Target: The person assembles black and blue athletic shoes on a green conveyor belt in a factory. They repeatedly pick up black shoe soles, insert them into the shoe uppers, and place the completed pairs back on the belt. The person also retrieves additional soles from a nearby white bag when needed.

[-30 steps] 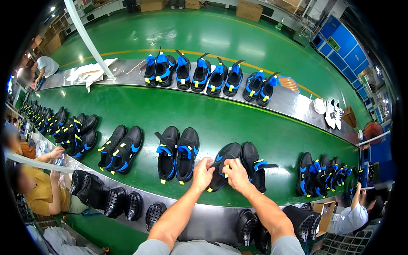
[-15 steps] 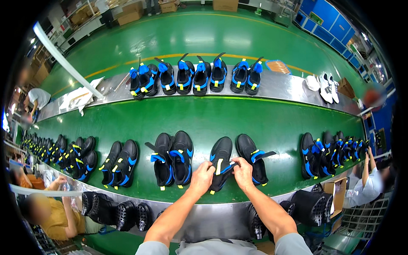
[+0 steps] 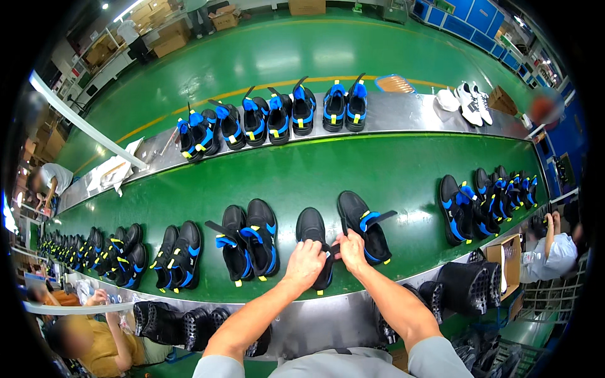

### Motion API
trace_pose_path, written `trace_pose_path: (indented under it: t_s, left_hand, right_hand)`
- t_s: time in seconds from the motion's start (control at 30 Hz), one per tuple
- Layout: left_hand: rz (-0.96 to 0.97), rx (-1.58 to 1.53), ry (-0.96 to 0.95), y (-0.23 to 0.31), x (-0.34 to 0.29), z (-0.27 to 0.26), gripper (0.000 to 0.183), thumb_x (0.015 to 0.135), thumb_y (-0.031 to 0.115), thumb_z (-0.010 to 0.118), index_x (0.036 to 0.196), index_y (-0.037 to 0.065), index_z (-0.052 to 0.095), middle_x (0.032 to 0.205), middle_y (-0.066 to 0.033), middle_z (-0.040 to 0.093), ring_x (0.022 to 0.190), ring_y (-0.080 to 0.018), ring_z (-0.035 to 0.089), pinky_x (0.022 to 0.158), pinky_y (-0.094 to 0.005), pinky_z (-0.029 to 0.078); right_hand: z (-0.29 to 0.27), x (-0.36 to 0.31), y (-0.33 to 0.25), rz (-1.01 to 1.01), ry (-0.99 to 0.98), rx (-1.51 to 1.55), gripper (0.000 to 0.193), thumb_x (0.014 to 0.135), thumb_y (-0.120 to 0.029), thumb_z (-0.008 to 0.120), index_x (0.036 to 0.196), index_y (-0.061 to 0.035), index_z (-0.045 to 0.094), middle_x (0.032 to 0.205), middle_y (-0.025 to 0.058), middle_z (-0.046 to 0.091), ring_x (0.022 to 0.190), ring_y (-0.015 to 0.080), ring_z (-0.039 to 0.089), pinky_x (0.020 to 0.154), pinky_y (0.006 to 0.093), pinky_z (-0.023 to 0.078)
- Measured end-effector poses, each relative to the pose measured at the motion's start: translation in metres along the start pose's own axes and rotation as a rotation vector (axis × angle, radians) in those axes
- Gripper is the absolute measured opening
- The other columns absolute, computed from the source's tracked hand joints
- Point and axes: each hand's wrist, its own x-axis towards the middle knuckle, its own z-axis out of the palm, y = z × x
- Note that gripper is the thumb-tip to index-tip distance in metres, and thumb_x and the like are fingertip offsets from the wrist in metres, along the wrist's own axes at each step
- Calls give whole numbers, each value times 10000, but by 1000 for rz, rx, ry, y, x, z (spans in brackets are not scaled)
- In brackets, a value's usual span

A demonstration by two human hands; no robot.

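Directly in front of me on the green belt lies a black shoe [image 3: 310,224], toe pointing away. My left hand [image 3: 306,262] is closed over its opening, fingers gripping the upper and hiding the tongue. From the right, my right hand [image 3: 351,249] pinches at the shoe's black strap near the opening; the fingertips partly cover it. Just beyond the right hand sits the matching black and blue shoe [image 3: 354,206], its strap sticking out to the right and its blue lining showing. On the left stands another pair, including a black and blue shoe [image 3: 261,233] with its tongue pulled up.
More shoes line the belt [image 3: 302,170] on both sides. A metal ledge [image 3: 391,113] across the belt carries blue-lined shoes and white sneakers [image 3: 471,104]. Black boots [image 3: 463,286] lie on the near ledge. Co-workers sit at left [image 3: 94,340] and right [image 3: 554,255].
My hands have drawn closer together over the shoe's opening, and its yellow tab and blue part are now covered. The whole view has turned slightly.
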Motion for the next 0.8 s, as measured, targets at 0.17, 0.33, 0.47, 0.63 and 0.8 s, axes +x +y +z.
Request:
trace_pose_path:
  t_s: [0.17, 0.33, 0.47, 0.63, 0.8]
  left_hand:
    - [197, 212, -102, 10, -8, 9, 206, 808, 217, 622, 874, 66, 745, 967, -84, 621, 1082, -283, 544, 878, -434, 449]
    - [268, 386, -348, 25, -21, 10, 259, 822, 222, 627, 943, 40, 765, 1152, -171, 705, 1287, -360, 509, 1046, -586, 414]
    - [321, 77, -147, 22, -44, -19, 281, 760, 144, 671, 1012, 34, 730, 1157, -161, 680, 1198, -360, 568, 1010, -554, 446]
    - [-57, -282, 185, 47, -87, -40, 311, 713, 47, 708, 1022, 45, 675, 1084, -156, 653, 1079, -357, 614, 923, -538, 483]
    - [-1013, -368, -8, 21, -64, 19, 622, 792, 224, 779, 1326, -10, 563, 1283, -252, 571, 1168, -443, 575, 1020, -486, 476]
  right_hand:
    - [7, -9, -6, -62, -36, -106, 198, 980, -125, 529, 921, 44, 615, 765, 162, 683, 608, 256, 683, 515, 381, 571]
    - [11, -1, 12, -104, -32, -133, 213, 989, -120, 536, 894, 65, 580, 741, 197, 684, 638, 292, 706, 527, 416, 577]
    - [11, -5, 9, 33, -42, -58, 193, 971, -116, 526, 979, 56, 613, 821, 155, 687, 698, 244, 703, 544, 367, 622]
    - [10, -18, 0, 46, -65, 1, 147, 965, -89, 524, 978, 31, 608, 911, 137, 660, 784, 238, 693, 589, 377, 645]
    - [10, -22, -8, 117, -167, 214, 126, 972, -109, 560, 1012, 4, 597, 991, 111, 622, 881, 220, 672, 632, 384, 659]
